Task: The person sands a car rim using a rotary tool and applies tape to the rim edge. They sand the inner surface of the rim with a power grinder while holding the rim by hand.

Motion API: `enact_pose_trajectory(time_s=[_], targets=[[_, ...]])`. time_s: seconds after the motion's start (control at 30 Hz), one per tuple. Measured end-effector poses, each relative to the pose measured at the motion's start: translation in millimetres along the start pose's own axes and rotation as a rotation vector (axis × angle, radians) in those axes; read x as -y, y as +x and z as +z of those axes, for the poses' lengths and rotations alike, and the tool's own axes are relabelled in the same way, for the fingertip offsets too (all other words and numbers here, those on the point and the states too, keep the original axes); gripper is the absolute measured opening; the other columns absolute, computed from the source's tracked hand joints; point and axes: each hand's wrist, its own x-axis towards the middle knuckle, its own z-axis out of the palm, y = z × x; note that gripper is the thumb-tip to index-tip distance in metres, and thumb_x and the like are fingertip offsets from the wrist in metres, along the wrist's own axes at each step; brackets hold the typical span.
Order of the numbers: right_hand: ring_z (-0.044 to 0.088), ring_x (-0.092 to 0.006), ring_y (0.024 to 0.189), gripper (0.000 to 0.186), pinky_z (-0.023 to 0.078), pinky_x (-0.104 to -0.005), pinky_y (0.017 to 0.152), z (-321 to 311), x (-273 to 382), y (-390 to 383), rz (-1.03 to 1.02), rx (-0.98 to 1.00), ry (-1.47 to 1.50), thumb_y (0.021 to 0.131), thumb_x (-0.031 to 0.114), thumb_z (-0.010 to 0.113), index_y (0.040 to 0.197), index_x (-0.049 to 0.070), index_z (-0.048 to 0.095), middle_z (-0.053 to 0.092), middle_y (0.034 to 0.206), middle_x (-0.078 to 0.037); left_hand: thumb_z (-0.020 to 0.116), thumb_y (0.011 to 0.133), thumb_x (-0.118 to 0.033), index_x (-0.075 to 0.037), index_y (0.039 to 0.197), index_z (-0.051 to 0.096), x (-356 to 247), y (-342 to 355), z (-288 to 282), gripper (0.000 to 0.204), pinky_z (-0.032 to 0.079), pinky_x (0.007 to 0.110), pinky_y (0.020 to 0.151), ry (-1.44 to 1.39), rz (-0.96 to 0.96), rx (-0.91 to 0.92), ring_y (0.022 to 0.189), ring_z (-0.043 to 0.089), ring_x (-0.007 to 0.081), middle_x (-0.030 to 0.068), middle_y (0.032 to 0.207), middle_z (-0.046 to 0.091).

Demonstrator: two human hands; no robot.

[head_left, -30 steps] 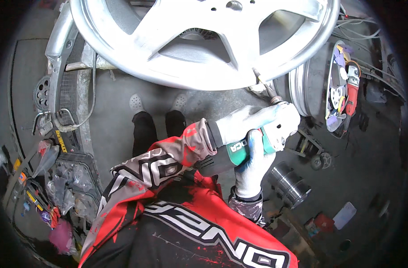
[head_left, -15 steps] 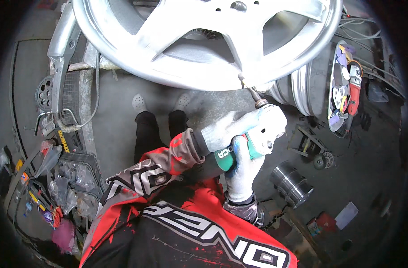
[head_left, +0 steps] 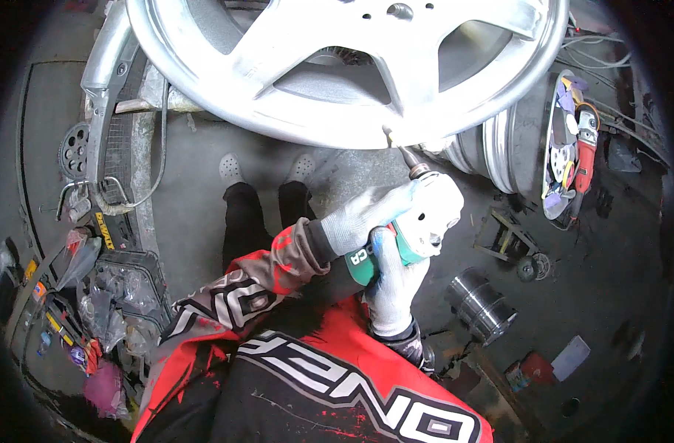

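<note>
A large silver alloy wheel (head_left: 337, 66) fills the top of the view, its rim facing me. I hold a green and white power grinder (head_left: 418, 225) with both gloved hands. My left hand (head_left: 366, 218) wraps over the tool's front body. My right hand (head_left: 392, 284) grips the green handle from below. The grinder's small bit (head_left: 392, 142) touches the lower rim edge of the wheel. My red, black and white jacket sleeves come in from the lower edge.
A second wheel rim (head_left: 499, 151) lies on its side at right, with sanding discs and a red tool (head_left: 584, 151) beside it. A metal cylinder (head_left: 481, 306) stands on the floor. Cluttered tools and bags (head_left: 93, 295) lie at left. My shoes (head_left: 267, 166) are below the wheel.
Both hands and the grinder have shifted left and down along the wheel's lower rim; the bit stays against the rim edge.
</note>
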Motion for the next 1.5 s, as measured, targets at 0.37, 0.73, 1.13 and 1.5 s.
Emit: enact_pose_trajectory(time_s=[0.37, 0.73, 1.13, 1.5], targets=[[0.063, -0.0136, 0.096, 0.032, 0.052, -0.0302, 0.084, -2, -5, 3, -0.008, -0.021, 0.036, 0.084, -0.001, 0.076, 0.113, 0.001, 0.063, 0.064, 0.108, -0.006, 0.05, 0.109, -0.029, -0.001, 0.145, 0.05, -10, 9, 5, 0.045, 0.043, 0.034, 0.108, -0.556, -0.406, -0.055, 0.126, 0.054, 0.0148, 0.0091, 0.134, 0.06], [0.064, -0.0138, 0.097, 0.034, 0.052, -0.0311, 0.087, 5, -1, -2, 0.018, 0.03, 0.039, 0.084, 0.002, 0.078, 0.115, 0.002, 0.063, 0.065, 0.108, -0.006, 0.046, 0.109, -0.022, 0.001, 0.149, 0.044, -6, -7, -3, 0.045, 0.042, 0.035, 0.11, 0.043, -0.034, -0.04, 0.13, 0.052, 0.0183, 0.0124, 0.141, 0.054], [0.062, -0.014, 0.097, 0.032, 0.051, -0.0322, 0.087, 2, -8, 0, -0.06, 0.021, -0.031, 0.083, 0.002, 0.078, 0.111, 0.002, 0.063, 0.063, 0.106, -0.005, 0.05, 0.108, -0.021, 0.0, 0.147, 0.046, 1, -11, -4, 0.045, 0.042, 0.035, 0.111, 0.03, -0.15, -0.017, 0.13, 0.053, 0.0203, 0.0132, 0.142, 0.054], [0.063, -0.0148, 0.101, 0.036, 0.051, -0.0328, 0.09, -14, -25, 7, 0.059, -0.04, 0.329, 0.092, 0.005, 0.066, 0.126, 0.003, 0.058, 0.063, 0.112, -0.005, 0.05, 0.103, -0.018, 0.001, 0.139, 0.055, -30, 25, 8, 0.041, 0.048, 0.039, 0.102, 0.177, -0.149, 0.047, 0.117, 0.062, 0.0344, 0.0229, 0.129, 0.061]])
